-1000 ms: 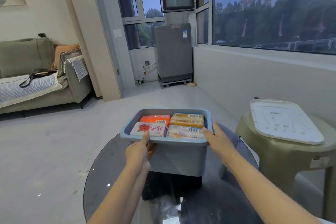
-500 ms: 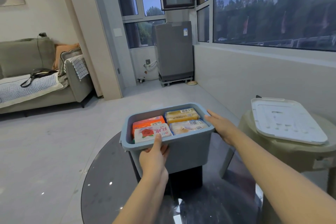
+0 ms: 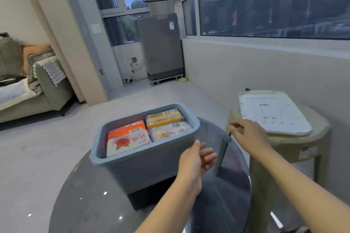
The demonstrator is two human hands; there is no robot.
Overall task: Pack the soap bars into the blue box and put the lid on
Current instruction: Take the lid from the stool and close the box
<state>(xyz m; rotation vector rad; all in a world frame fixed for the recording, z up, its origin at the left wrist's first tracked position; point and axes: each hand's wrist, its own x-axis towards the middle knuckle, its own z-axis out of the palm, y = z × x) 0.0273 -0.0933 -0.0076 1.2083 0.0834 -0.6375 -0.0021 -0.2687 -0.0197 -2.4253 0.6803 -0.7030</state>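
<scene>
The blue box (image 3: 151, 164) stands on the round dark glass table (image 3: 94, 204), with no lid on it. Inside lie several wrapped soap bars: a white one with a red rose (image 3: 127, 143), an orange one (image 3: 126, 130), a yellow one (image 3: 163, 118) and a pale one (image 3: 171, 130). My left hand (image 3: 196, 159) hovers by the box's near right corner, fingers relaxed, holding nothing. My right hand (image 3: 248, 134) is in the air between the box and the white lid (image 3: 272, 112), fingers loose, just short of the lid's near edge.
The lid lies flat on a beige plastic stool (image 3: 284, 149) to the right of the table. A low wall under the window runs behind it. A grey sofa (image 3: 28, 89) stands far left, and a grey appliance (image 3: 161, 47) stands at the back.
Both hands have let go of the box, which now rests on the table. My right hand has moved right toward the lid; my left hand has drifted to the box's right corner.
</scene>
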